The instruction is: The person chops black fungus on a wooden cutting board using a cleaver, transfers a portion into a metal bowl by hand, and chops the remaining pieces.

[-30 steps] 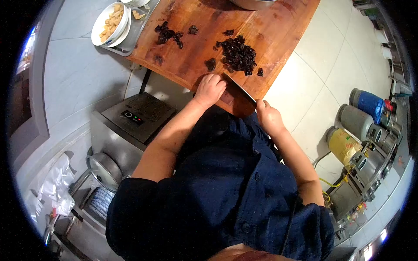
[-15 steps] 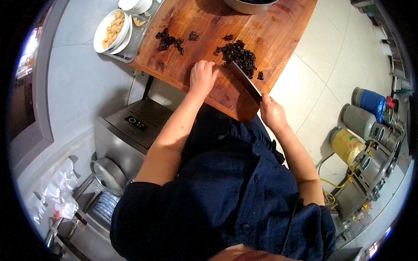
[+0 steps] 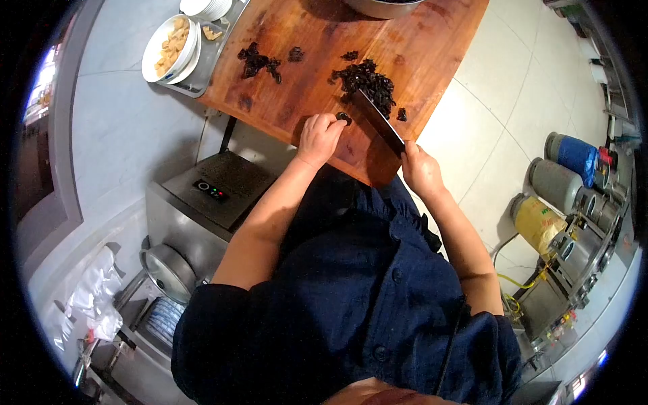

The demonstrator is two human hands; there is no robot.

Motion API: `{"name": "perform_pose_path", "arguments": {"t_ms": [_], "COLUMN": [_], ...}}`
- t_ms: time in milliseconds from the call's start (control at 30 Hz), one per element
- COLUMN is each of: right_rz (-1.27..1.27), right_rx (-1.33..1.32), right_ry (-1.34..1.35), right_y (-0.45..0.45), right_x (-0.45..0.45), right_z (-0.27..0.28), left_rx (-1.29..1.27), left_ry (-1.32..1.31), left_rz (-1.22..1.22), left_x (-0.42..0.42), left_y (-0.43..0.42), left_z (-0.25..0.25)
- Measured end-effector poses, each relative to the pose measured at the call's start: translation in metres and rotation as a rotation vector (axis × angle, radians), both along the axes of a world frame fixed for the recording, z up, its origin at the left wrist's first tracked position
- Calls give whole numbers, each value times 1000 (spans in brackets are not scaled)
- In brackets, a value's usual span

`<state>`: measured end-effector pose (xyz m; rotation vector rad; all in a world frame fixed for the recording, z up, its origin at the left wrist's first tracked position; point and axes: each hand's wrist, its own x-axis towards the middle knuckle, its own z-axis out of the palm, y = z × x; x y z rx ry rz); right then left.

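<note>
My right hand is wrapped round the handle of a cleaver, its blade tilted beside a heap of dark, wet chopped pieces on the wooden board. My left hand rests near the board's front edge, fingers together on a small dark piece left of the blade. A smaller dark clump lies farther left, with a single dark piece beside it.
A metal tray at the back left bears a white bowl of tan cubes. A metal bowl stands at the board's far edge. Gas cylinders stand at right; a steel appliance with a lit panel is at lower left.
The cleaver has moved up beside the heap from the front of the board. My left hand went up and left, then came back down; a dark piece now shows at its fingertips.
</note>
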<state>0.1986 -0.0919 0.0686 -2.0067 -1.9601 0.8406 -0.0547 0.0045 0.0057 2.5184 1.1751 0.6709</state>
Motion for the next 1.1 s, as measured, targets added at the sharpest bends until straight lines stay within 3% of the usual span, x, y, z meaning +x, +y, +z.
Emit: {"name": "perform_pose_path", "arguments": {"t_ms": [167, 300, 567, 700, 933, 1100], "right_rz": [100, 174, 139, 206, 108, 177], "right_rx": [-29, -86, -117, -79, -47, -87], "right_ry": [-60, -177, -70, -39, -25, 39], "right_y": [0, 5, 7, 1, 12, 12], "right_x": [-7, -22, -18, -17, -30, -35], "right_z": [23, 25, 0, 23, -12, 10], "left_rx": [-22, -123, -87, -88, -121, -123], "left_ry": [-68, 48, -176, -5, -159, -199], "left_rz": [-9, 1, -24, 6, -21, 438], "left_x": [2, -1, -2, -6, -4, -38], "left_y": [3, 2, 2, -2, 4, 30], "left_z": [-5, -4, -10, -14, -6, -3]}}
